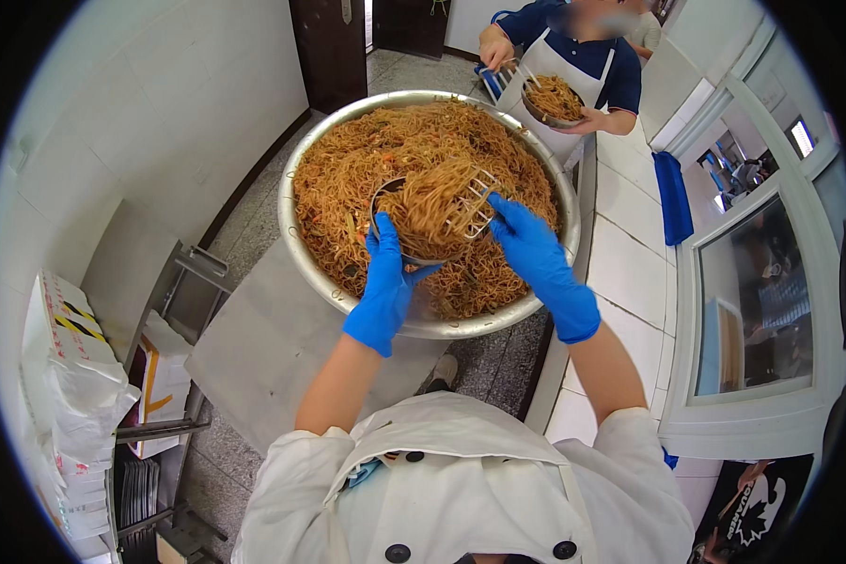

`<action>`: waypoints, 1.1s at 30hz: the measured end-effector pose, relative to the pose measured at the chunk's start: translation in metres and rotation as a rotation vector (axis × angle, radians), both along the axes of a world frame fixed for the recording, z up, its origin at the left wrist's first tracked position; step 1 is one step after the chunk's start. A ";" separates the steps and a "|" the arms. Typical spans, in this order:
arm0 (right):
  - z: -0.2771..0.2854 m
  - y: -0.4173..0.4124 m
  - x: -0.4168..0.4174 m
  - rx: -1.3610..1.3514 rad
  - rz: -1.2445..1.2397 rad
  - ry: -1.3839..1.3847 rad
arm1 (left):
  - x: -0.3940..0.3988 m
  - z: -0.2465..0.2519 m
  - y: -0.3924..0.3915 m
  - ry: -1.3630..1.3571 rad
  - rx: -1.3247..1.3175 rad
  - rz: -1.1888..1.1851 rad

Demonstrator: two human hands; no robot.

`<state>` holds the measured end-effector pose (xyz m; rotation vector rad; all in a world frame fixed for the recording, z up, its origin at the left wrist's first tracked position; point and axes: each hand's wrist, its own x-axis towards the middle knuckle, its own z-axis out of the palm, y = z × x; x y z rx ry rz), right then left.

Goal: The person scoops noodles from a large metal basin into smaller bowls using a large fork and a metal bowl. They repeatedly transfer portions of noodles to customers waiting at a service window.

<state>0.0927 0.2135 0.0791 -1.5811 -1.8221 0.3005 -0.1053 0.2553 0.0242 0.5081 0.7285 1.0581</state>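
A large metal basin (pixel 430 330) is heaped with fried noodles (pixel 366 141) mixed with bits of vegetable. Over it my left hand (pixel 388 282), in a blue glove, holds a metal bowl (pixel 423 261) of noodles by its near left side. My right hand (pixel 536 254), gloved too, grips a slotted metal server (pixel 481 204). The server's tines touch a clump of noodles (pixel 433 201) at the bowl's right side. The server's handle is mostly hidden in my right hand.
A person in a white apron (pixel 536 77) stands beyond the basin with a bowl of noodles (pixel 553 99) and a utensil. Below the basin is a metal tabletop (pixel 275 338). A tiled ledge (pixel 624 240) and window (pixel 758 296) run along the right; a shelf with boxes (pixel 162 381) stands left.
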 end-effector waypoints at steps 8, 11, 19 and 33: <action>0.128 0.011 -0.035 -0.413 0.070 -0.856 | 0.007 -0.013 -0.011 0.074 -0.136 -0.056; 0.152 0.008 -0.009 -0.276 0.065 -0.640 | 0.000 -0.009 -0.012 0.038 -0.154 -0.057; 0.073 0.018 0.103 -0.738 -0.008 0.017 | -0.019 0.031 -0.004 0.057 0.025 -0.202; 0.026 0.048 0.060 -0.777 0.311 0.835 | -0.038 0.031 -0.007 0.075 -0.019 -0.356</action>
